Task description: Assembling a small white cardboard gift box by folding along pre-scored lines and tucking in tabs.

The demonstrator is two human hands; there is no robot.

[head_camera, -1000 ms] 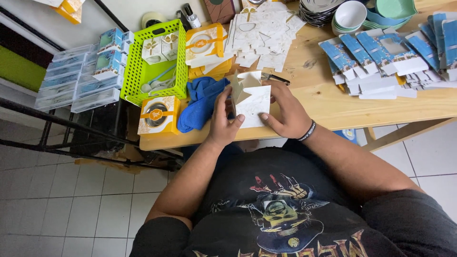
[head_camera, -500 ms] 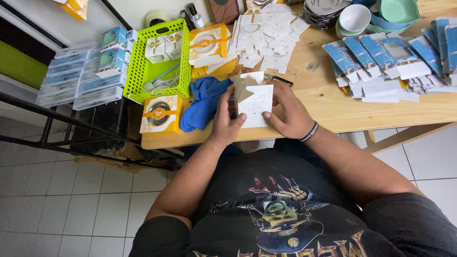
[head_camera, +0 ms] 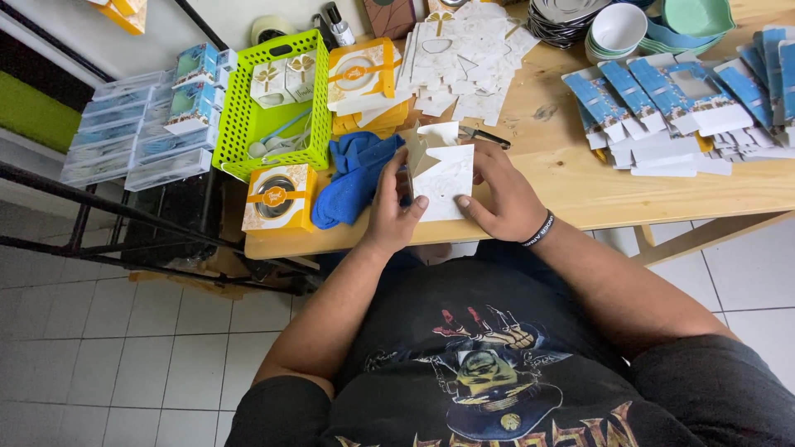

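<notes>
White die-cut carton blank (head_camera: 443, 178) is held upright at the near edge of the wooden table (head_camera: 580, 178), pinched from both sides. The left hand (head_camera: 389, 211) is closed on its left fold, thumb in front and fingers (head_camera: 396, 170) behind; the right hand (head_camera: 501, 194) is curled over the right panel, its thumb pressed flat on the card face. Compared with a second ago, the blank has been raised slightly and its upper flaps spread apart, so that a partly folded shape is now seen rather than a flat sheet; folding is judged to be under way, not finished. A blue cloth (head_camera: 356, 178) lies at nine o'clock from the blank, just beside the left hand. A finished orange-and-white window box (head_camera: 277, 197) stands further out at nine o'clock. A lime green basket (head_camera: 236, 124) is placed at ten o'clock, a pile of flat white blanks (head_camera: 464, 58) at twelve, and blue carton blanks (head_camera: 662, 99) at two o'clock.
</notes>
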